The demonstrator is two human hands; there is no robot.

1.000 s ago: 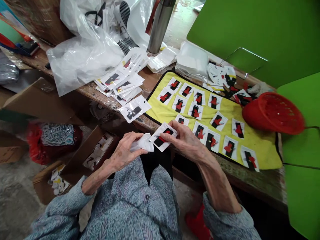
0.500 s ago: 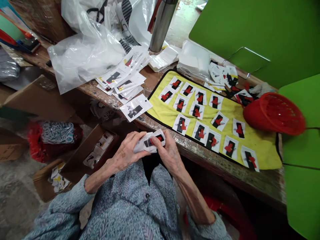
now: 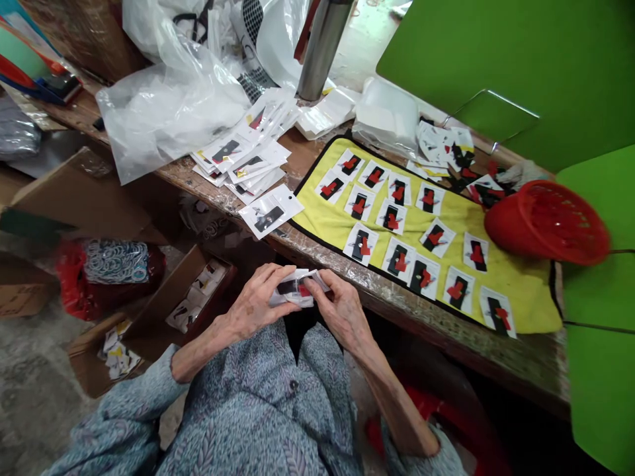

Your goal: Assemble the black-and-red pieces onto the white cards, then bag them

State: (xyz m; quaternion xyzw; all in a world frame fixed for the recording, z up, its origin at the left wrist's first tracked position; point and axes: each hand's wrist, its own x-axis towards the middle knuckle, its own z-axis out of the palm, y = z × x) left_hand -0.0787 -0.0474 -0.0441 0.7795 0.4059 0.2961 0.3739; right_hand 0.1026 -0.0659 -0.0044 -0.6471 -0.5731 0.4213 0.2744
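Over my lap, my left hand point(image 3: 258, 296) pinches a small clear plastic bag point(image 3: 296, 297) between thumb and fingers. My right hand point(image 3: 343, 309) grips a white card point(image 3: 321, 280) carrying a black and red piece, its thumb pressed on the red part. The card lies partly within the bag's mouth, as far as I can make out; fingers hide some of it. Similar white cards with black and red pieces point(image 3: 397, 261) are spread in rough rows on a yellow cloth point(image 3: 526, 307) to the right. A filled bag point(image 3: 270, 211) rests at the bench edge ahead.
Filled bags point(image 3: 248, 162) are piled left of the cloth, beside crumpled plastic point(image 3: 169, 112). A steel flask point(image 3: 322, 53) stands behind them. On the cloth's right end leans a red basket point(image 3: 546, 225). Cardboard boxes point(image 3: 169, 297) sit below at left, under the wooden bench edge point(image 3: 377, 284).
The card in my right hand has tilted and shifted slightly, now showing more edge-on. Both hands keep their hold close together, and the items on the bench stay put.
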